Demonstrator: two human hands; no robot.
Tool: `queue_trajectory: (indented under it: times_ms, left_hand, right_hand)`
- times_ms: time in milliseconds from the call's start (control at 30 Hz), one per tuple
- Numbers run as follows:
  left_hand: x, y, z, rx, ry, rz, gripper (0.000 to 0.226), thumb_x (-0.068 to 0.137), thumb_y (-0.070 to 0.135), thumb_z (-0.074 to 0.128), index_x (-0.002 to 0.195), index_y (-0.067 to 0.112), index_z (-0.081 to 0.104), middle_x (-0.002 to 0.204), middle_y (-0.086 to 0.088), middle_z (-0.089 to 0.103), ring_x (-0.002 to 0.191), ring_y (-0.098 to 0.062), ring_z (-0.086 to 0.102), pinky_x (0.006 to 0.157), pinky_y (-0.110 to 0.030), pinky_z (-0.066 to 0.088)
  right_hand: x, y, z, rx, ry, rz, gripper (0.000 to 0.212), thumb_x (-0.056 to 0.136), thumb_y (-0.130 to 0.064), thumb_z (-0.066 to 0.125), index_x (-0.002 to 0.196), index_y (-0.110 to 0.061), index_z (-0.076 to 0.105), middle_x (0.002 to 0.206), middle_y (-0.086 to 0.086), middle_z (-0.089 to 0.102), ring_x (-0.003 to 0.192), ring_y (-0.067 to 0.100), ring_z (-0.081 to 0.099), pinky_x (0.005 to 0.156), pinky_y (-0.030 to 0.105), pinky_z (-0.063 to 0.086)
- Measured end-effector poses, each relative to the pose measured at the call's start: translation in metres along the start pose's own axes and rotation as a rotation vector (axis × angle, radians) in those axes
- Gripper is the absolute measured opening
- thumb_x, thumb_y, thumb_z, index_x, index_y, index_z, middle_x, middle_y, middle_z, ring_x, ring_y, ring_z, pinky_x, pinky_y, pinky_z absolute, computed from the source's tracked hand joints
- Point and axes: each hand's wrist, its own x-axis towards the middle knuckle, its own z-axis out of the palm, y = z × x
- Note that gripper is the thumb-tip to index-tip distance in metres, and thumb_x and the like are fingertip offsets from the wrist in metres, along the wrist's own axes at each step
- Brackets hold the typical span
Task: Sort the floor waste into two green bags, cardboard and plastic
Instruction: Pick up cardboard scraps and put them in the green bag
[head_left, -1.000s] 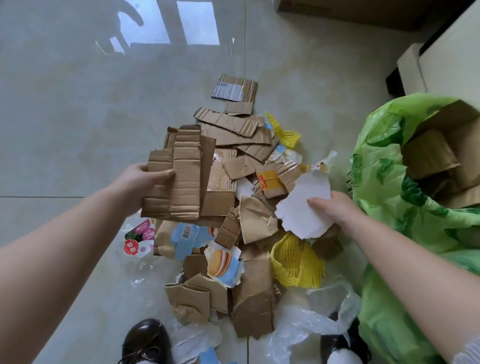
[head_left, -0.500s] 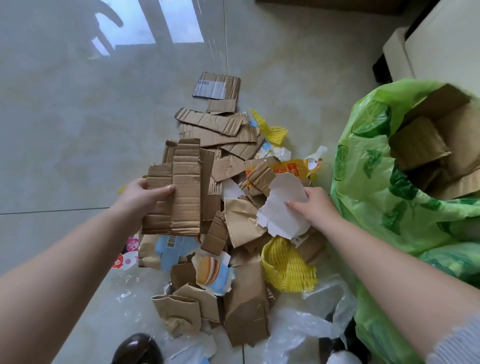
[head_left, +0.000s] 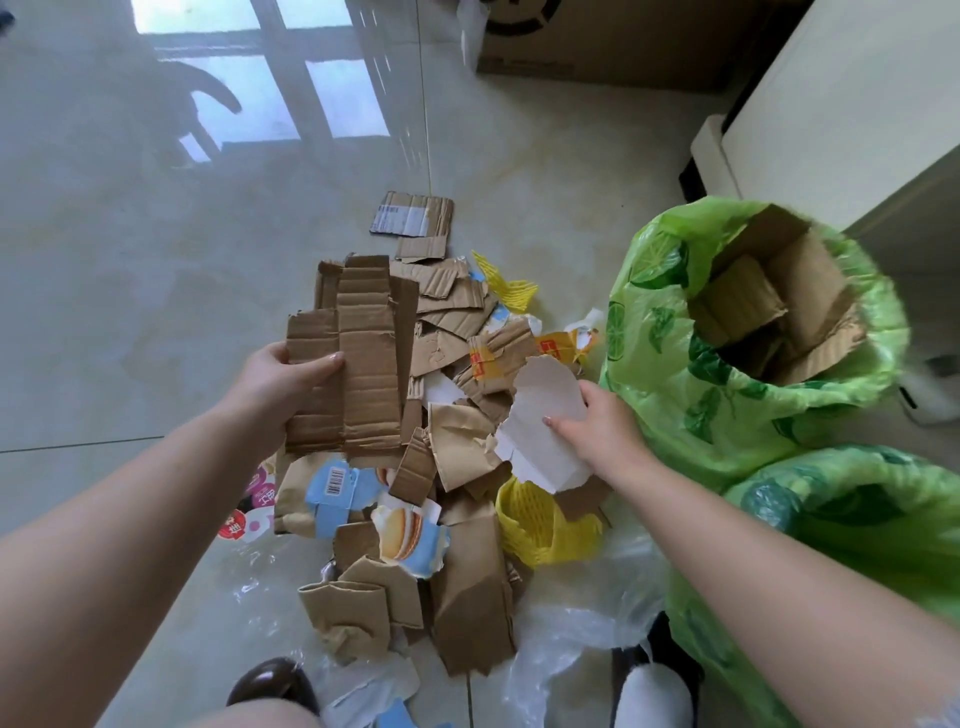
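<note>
My left hand (head_left: 283, 379) grips a stack of brown corrugated cardboard strips (head_left: 358, 358) above the waste pile (head_left: 457, 582) on the floor. My right hand (head_left: 602, 431) pinches a torn white-faced cardboard piece (head_left: 540, 415) at the pile's right side. An open green bag (head_left: 665, 332) with cardboard inside stands to the right. A second green bag (head_left: 857, 514) lies crumpled below it. Yellow foam netting (head_left: 540, 525), clear plastic film (head_left: 571, 634) and printed wrappers (head_left: 410, 535) lie mixed among the cardboard scraps.
A labelled cardboard piece (head_left: 413, 214) lies apart at the far end of the pile. A large cardboard box (head_left: 597, 41) stands at the back, white furniture (head_left: 831, 119) at the right. My shoes (head_left: 270, 686) are at the bottom edge. Glossy tile floor (head_left: 156, 260) spreads to the left.
My right hand has lifted the white-faced piece a little, closer to the open green bag. My left hand keeps its grip on the cardboard stack. The view has shifted back.
</note>
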Motion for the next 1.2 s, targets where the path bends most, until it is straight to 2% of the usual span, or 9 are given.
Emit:
queue_trajectory:
  times_ms: [233,433,567,733,833,933,1033,1100,1200]
  left_hand:
    - [-0.052,0.059,0.021,-0.051,-0.031,0.139,0.035,0.089,0.006,0.058,0.123,0.008,0.049,0.108,-0.015,0.062,0.097,-0.031,0.063,0.069,-0.037,0.053]
    - [-0.099,0.119,0.082,-0.158,-0.174,0.296,0.024,0.090,-0.005,0.048,0.109,0.009,0.053,0.092,-0.009,0.065,0.073,-0.017,0.069,0.051,-0.027,0.057]
    - [-0.124,0.142,0.157,-0.207,-0.273,0.344,0.036,0.086,-0.013,0.044,0.114,0.009,0.051,0.093,-0.011,0.065,0.079,-0.022,0.067,0.057,-0.030,0.059]
    - [-0.135,0.137,0.246,-0.076,-0.331,0.347,0.039,0.071,0.002,0.051,0.107,0.013,0.057,0.108,-0.017,0.067,0.098,-0.033,0.066,0.086,-0.052,0.054]
    - [-0.127,0.126,0.283,0.002,-0.319,0.328,0.031,0.073,0.002,0.046,0.095,0.019,0.058,0.103,-0.016,0.068,0.095,-0.034,0.066,0.084,-0.053,0.055]
    - [-0.123,0.120,0.308,0.031,-0.304,0.310,0.031,0.074,0.004,0.042,0.092,0.023,0.058,0.102,-0.016,0.068,0.092,-0.035,0.067,0.080,-0.055,0.056]
    - [-0.115,0.115,0.326,0.040,-0.286,0.327,0.038,0.080,-0.002,0.037,0.100,0.023,0.057,0.098,-0.010,0.068,0.084,-0.028,0.066,0.074,-0.043,0.059]
    - [-0.112,0.113,0.334,0.050,-0.297,0.370,0.038,0.082,-0.002,0.038,0.101,0.024,0.059,0.085,-0.002,0.065,0.068,-0.018,0.060,0.057,-0.028,0.051]
    - [-0.099,0.105,0.344,0.074,-0.374,0.411,0.041,0.083,0.000,0.040,0.108,0.023,0.063,0.080,0.003,0.066,0.064,-0.012,0.058,0.052,-0.022,0.046]
  right_hand:
    - [-0.038,-0.039,-0.050,0.496,0.113,0.038,0.026,0.082,-0.010,0.066,0.104,-0.018,0.056,0.107,0.011,0.066,0.097,0.030,0.063,0.089,0.046,0.053]
    - [-0.059,-0.059,-0.130,0.952,0.299,-0.010,0.023,0.089,0.003,0.048,0.106,-0.011,0.052,0.096,0.008,0.061,0.092,0.026,0.056,0.072,0.031,0.047]
    - [-0.054,-0.046,-0.190,0.995,0.415,-0.023,0.026,0.088,0.001,0.045,0.109,-0.012,0.054,0.108,0.012,0.061,0.096,0.030,0.058,0.085,0.039,0.047]
    - [-0.036,-0.009,-0.225,0.919,0.510,0.043,0.023,0.084,-0.003,0.045,0.103,-0.005,0.058,0.101,0.018,0.064,0.086,0.027,0.056,0.075,0.035,0.044]
    - [-0.023,0.014,-0.228,0.876,0.519,0.111,0.012,0.082,-0.006,0.045,0.089,-0.004,0.055,0.099,0.022,0.063,0.082,0.025,0.050,0.072,0.033,0.040]
    - [-0.008,0.030,-0.227,0.879,0.502,0.155,0.010,0.083,-0.006,0.046,0.078,-0.013,0.051,0.087,0.011,0.058,0.081,0.023,0.050,0.072,0.032,0.039]
    - [0.009,0.034,-0.222,0.907,0.470,0.165,0.012,0.087,-0.006,0.045,0.082,-0.013,0.053,0.082,0.004,0.056,0.083,0.024,0.053,0.072,0.031,0.041]
    - [0.020,0.031,-0.215,0.882,0.442,0.145,0.013,0.088,-0.007,0.046,0.084,-0.015,0.055,0.084,0.006,0.059,0.086,0.028,0.056,0.074,0.035,0.046]
    - [0.038,0.025,-0.198,0.789,0.364,0.090,0.024,0.088,-0.008,0.048,0.107,-0.016,0.060,0.097,0.009,0.064,0.091,0.029,0.060,0.078,0.036,0.049]
